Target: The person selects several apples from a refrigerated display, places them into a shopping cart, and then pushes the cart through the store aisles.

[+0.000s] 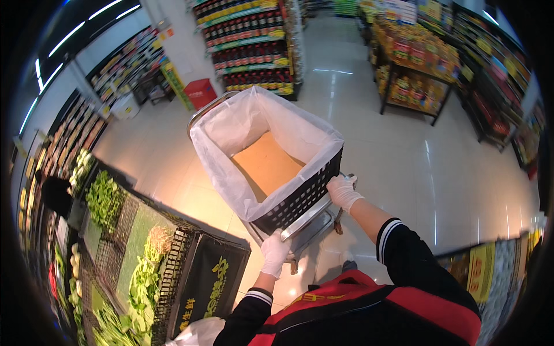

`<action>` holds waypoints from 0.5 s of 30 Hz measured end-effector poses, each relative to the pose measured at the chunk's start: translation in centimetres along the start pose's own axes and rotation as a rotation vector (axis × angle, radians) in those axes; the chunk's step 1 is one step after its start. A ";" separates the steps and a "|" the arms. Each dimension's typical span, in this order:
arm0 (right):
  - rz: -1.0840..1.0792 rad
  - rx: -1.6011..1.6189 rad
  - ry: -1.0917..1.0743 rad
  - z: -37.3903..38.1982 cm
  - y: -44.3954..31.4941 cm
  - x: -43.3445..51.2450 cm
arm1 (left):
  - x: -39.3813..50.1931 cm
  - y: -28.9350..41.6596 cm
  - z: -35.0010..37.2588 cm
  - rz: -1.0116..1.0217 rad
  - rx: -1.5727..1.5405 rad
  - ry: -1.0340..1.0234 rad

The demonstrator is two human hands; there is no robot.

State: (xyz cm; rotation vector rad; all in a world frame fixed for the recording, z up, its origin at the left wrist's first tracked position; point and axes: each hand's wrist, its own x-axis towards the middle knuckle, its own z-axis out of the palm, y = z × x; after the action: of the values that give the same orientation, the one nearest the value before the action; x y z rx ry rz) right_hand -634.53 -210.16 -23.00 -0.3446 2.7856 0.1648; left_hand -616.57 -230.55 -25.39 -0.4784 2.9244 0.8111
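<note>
Both my hands wear thin white gloves. My left hand (275, 252) grips the near left end of a metal cart handle (309, 218). Around its right end, by the corner of the crate, my right hand (343, 192) is closed. On the wheeled cart (309, 242) rides a black perforated plastic crate (298, 197). A translucent white plastic liner (233, 110) drapes over the crate's rim. Flat on the bottom inside lies a brown cardboard sheet (268, 160). The cart's far side is mostly hidden by the crate.
A vegetable stand (212, 277) with leafy greens (145, 281) stands close on the left. Ahead are a bottle shelf (251, 56) and a red box (200, 94). Oil bottles fill a display rack (415, 86) at right. Another display (482, 272) is near my right side.
</note>
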 end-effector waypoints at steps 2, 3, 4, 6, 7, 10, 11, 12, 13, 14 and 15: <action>-0.070 -0.013 -0.052 -2.8 0.5 5.3 | 4.4 1.7 -0.3 -0.056 -0.027 0.055; -0.114 -0.072 0.003 -3.8 0.3 7.8 | 6.5 2.1 -0.5 -0.100 0.029 0.040; -0.164 -0.109 0.042 -4.8 0.2 10.6 | 8.8 2.6 -0.6 -0.125 0.018 0.046; -0.231 -0.159 0.097 -5.7 -0.2 15.6 | 13.1 3.2 -0.5 -0.166 0.022 0.095; -0.248 -0.167 0.129 -6.3 -0.6 18.6 | 15.6 3.3 -0.6 -0.196 0.036 0.121; -0.314 -0.108 0.167 -8.7 -2.3 27.8 | 22.8 3.4 -1.1 -0.245 0.051 0.216; -0.361 -0.122 0.238 -9.4 -2.8 30.6 | 25.1 3.3 -1.4 -0.243 0.036 0.255; -0.386 -0.150 0.234 -10.3 -3.5 33.6 | 27.7 3.2 -1.8 -0.241 0.016 0.275; -0.408 -0.181 0.239 -11.1 -4.3 36.4 | 30.1 2.9 -2.2 -0.234 0.003 0.304; -0.434 -0.173 0.217 -11.6 -5.0 38.7 | 32.5 2.7 -2.7 -0.246 0.000 0.321; -0.464 -0.167 0.223 -12.8 -5.8 41.1 | 34.7 2.6 -3.5 -0.274 -0.031 0.327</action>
State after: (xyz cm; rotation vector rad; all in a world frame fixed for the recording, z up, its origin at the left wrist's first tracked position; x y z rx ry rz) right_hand -674.64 -226.65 -25.16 -1.0944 2.8172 0.2602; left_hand -650.26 -239.90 -26.31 -1.0813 3.0291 0.8067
